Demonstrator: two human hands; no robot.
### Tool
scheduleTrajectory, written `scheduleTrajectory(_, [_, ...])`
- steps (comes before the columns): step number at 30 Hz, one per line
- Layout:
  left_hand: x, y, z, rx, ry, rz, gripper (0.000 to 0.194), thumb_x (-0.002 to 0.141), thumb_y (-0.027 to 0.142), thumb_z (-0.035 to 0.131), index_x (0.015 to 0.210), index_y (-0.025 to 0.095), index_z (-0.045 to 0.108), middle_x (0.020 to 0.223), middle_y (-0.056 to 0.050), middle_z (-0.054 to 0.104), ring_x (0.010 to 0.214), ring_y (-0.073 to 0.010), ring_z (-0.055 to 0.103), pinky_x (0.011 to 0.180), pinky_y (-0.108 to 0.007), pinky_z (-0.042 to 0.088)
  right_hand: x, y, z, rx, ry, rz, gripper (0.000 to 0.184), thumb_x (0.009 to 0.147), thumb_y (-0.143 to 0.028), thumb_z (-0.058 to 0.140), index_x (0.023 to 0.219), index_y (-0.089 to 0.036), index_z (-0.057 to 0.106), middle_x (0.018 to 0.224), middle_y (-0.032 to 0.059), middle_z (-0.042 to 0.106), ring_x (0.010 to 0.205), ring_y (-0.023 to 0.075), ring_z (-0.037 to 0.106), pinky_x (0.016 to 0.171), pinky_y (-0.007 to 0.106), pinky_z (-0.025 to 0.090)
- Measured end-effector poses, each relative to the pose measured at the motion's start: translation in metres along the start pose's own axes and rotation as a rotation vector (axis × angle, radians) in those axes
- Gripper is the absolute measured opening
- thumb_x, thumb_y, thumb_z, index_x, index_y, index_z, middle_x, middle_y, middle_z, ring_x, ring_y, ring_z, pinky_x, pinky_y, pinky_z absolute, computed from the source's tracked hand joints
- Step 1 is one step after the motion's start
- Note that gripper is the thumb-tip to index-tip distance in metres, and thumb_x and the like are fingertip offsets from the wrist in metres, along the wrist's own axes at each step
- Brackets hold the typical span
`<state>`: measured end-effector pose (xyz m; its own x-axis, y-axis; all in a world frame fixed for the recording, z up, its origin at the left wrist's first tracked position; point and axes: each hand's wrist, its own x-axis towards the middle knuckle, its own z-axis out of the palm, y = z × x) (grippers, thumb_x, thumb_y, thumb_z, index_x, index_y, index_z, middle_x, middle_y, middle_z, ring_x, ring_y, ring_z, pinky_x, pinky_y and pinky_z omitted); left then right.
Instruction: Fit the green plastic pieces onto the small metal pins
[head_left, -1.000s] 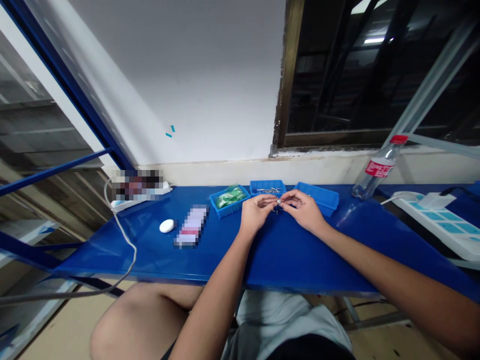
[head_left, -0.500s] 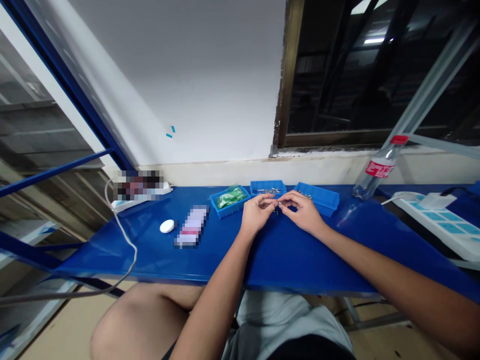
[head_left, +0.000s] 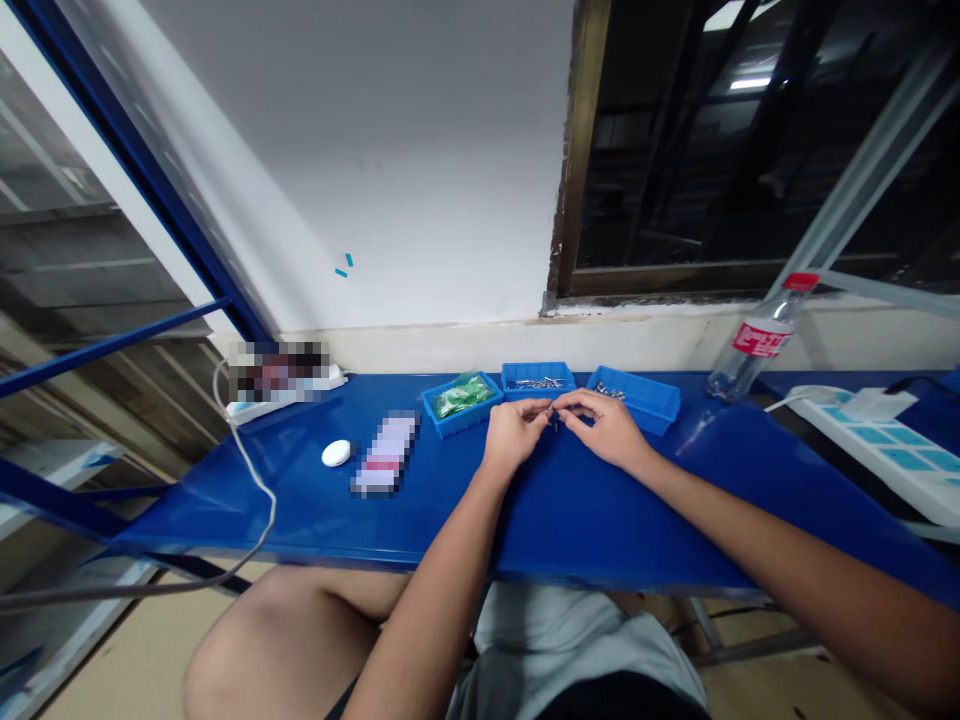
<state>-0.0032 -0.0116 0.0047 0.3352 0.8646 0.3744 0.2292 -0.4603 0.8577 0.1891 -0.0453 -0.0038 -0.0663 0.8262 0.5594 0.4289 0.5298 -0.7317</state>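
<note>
Metal piece [head_left: 553, 412], small, silvery: our left grip [head_left: 514, 436] and right grip [head_left: 604, 428] pinched it closely, near the middle bin [head_left: 536, 370].

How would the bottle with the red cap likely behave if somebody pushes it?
The bottle would probably tip easily if pushed near its red cap, as it stands tall and narrow on the blue table. It looks clear with no liquid showing, so it may be light for its size. Knocked over, it might roll, being round.
</note>
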Motion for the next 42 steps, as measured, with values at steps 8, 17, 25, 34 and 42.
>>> scheduleTrajectory(8, [0.002, -0.005, 0.005, -0.123, 0.008, -0.007, 0.024, 0.085, 0.007, 0.071, 0.106, 0.016, 0.079, 0.103, -0.009, 0.083, 0.095, -0.0210, 0.080, 0.095, -0.037, 0.065, -0.001, 0.012, 0.004, 0.159, 0.035, 0.125, 0.028, 0.087, -0.045, 0.077, 0.103, -0.023, 0.071, 0.101, 0.0085, 0.077, 0.093, 0.0247, 0.076, 0.088, 0.044, 0.066])
scheduleTrajectory(17, [0.007, -0.009, 0.004, -0.441, -0.019, -0.049, 0.030, 0.081, 0.018, 0.081, 0.109, 0.012, 0.074, 0.104, -0.015, 0.082, 0.100, -0.0246, 0.080, 0.095, -0.040, 0.064, -0.002, 0.005, -0.001, 0.107, 0.085, 0.021, 0.028, 0.090, -0.039, 0.074, 0.114, -0.025, 0.068, 0.105, 0.0078, 0.075, 0.092, 0.0244, 0.075, 0.088, 0.043, 0.064])
scheduleTrajectory(25, [0.002, 0.001, 0.002, -0.217, -0.054, 0.041, 0.027, 0.092, 0.026, 0.072, 0.116, 0.017, 0.077, 0.114, -0.011, 0.081, 0.106, -0.0245, 0.078, 0.098, -0.038, 0.062, 0.004, -0.009, -0.012, -0.269, -0.002, -0.188, 0.022, 0.094, -0.024, 0.060, 0.112, -0.028, 0.072, 0.106, 0.0081, 0.070, 0.088, 0.0251, 0.067, 0.081, 0.042, 0.060])
scheduleTrajectory(34, [-0.002, -0.005, -0.002, 0.504, -0.240, 0.292, 0.025, 0.090, 0.025, 0.072, 0.113, 0.022, 0.081, 0.133, -0.010, 0.074, 0.123, -0.0306, 0.068, 0.112, -0.047, 0.050, 0.010, 0.023, -0.050, -0.770, 0.181, -0.074, 0.022, 0.093, -0.025, 0.062, 0.109, -0.023, 0.076, 0.104, 0.0146, 0.071, 0.109, 0.0387, 0.055, 0.098, 0.056, 0.045])
scheduleTrajectory(42, [0.003, -0.014, -0.003, 0.538, -0.222, 0.216, 0.032, 0.094, 0.007, 0.057, 0.109, 0.022, 0.081, 0.116, -0.005, 0.080, 0.107, -0.0221, 0.074, 0.103, -0.034, 0.056, 0.008, 0.007, -0.035, -0.735, 0.052, -0.237, 0.025, 0.101, -0.029, 0.057, 0.118, -0.022, 0.073, 0.110, 0.0117, 0.072, 0.110, 0.0336, 0.057, 0.099, 0.051, 0.049])
